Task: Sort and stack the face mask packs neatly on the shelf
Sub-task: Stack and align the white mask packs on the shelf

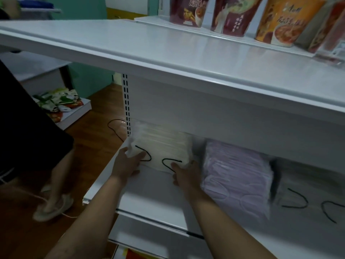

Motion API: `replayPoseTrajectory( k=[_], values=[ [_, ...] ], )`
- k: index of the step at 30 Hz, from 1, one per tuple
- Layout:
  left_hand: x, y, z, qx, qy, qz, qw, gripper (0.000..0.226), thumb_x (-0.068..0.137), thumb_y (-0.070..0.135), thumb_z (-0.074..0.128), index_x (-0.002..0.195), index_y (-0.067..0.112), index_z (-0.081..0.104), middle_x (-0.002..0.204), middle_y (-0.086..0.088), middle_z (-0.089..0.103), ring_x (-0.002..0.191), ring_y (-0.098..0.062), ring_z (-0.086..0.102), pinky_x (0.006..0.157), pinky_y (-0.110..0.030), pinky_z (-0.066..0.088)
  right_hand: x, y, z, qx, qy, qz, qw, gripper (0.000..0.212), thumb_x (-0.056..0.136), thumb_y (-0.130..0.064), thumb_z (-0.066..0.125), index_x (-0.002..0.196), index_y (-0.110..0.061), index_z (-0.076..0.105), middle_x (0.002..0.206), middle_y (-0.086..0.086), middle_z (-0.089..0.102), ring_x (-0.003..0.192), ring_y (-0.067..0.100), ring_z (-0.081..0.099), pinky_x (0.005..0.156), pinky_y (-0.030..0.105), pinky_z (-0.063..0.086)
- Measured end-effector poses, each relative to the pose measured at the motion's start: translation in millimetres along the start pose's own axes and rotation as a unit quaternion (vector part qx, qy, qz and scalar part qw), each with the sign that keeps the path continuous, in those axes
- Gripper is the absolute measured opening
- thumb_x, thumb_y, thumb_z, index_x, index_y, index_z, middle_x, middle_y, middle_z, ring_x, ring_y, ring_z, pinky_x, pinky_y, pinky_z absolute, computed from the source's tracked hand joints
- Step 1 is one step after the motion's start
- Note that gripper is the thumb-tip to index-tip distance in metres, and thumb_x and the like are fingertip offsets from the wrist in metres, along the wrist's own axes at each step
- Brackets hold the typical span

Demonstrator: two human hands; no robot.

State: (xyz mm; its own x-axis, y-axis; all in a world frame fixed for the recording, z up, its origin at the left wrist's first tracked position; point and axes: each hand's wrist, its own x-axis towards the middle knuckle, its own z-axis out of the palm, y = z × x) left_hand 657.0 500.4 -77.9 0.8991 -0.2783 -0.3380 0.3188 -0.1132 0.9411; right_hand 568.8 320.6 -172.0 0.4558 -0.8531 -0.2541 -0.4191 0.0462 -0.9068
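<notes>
Here we grip the cream mask pack (164, 146) on the shelf (149, 193) by its near corners, left hand (128, 163) at seven o'clock, right hand (183, 174) at five; the lilac pack (237, 174) lies at its three o'clock.

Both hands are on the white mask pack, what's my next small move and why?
Probably slide the white pack right toward the purple stack: your left hand and right hand grip its front corners, and a gap separates the two.
</notes>
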Motion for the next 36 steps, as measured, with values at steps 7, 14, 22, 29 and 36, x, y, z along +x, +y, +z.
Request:
replayPoseTrajectory(
  k=[7,14,22,29,36],
  values=[
    [1,-11,-3,0.071,0.035,0.019,0.997,0.1,0.074,0.03,0.085,0.152,0.014,0.024,0.146,-0.017,0.041,0.114,-0.038,0.058,0.065,-0.038,0.058,-14,-14,-8,0.017,-0.024,-0.013,0.999,0.072,0.046,-0.061,0.072,0.104,-0.026,0.049,0.097,0.006,0.069,0.086,0.032,0.07,0.073,0.053,0.058],
    [-64,-15,14,0.063,0.161,0.137,0.975,0.085,0.08,0.021,0.08,0.146,0.008,0.029,0.146,-0.01,0.025,0.103,-0.023,0.057,0.084,-0.031,0.052,-67,-43,-37,0.028,-0.05,-0.053,0.997,0.083,0.047,-0.061,0.069,0.12,-0.04,0.036,0.124,0.007,0.058,0.105,0.033,0.064,0.088,0.053,0.053],
    [-142,-41,99,0.151,-0.018,0.154,0.976,0.04,0.079,0.018,0.078,0.11,0.017,0.052,0.112,-0.005,0.059,0.082,-0.018,0.061,0.074,-0.028,0.046,-117,-50,-149,0.084,0.035,-0.077,0.993,0.076,0.072,-0.04,0.075,0.139,-0.024,0.042,0.134,-0.008,0.05,0.105,0.025,0.065,0.087,0.047,0.055],
    [-134,-48,149,0.205,-0.149,0.005,0.967,0.131,0.043,0.054,0.075,0.153,0.015,0.019,0.15,-0.011,0.034,0.116,-0.033,0.058,0.087,-0.047,0.057,-112,10,-272,0.084,0.108,0.025,0.99,0.06,0.085,-0.011,0.071,0.139,-0.006,0.044,0.084,-0.002,0.059,0.07,0.027,0.064,0.053,0.032,0.052],
    [-127,-46,183,0.183,-0.089,-0.049,0.978,0.112,0.068,0.028,0.087,0.153,0.009,0.016,0.147,-0.013,0.029,0.114,-0.039,0.056,0.046,-0.033,0.055,-87,22,-266,0.045,0.102,0.068,0.991,0.029,0.075,-0.012,0.074,0.097,-0.008,0.057,0.081,0.007,0.062,0.064,0.021,0.061,0.054,0.021,0.051]
  ],
)
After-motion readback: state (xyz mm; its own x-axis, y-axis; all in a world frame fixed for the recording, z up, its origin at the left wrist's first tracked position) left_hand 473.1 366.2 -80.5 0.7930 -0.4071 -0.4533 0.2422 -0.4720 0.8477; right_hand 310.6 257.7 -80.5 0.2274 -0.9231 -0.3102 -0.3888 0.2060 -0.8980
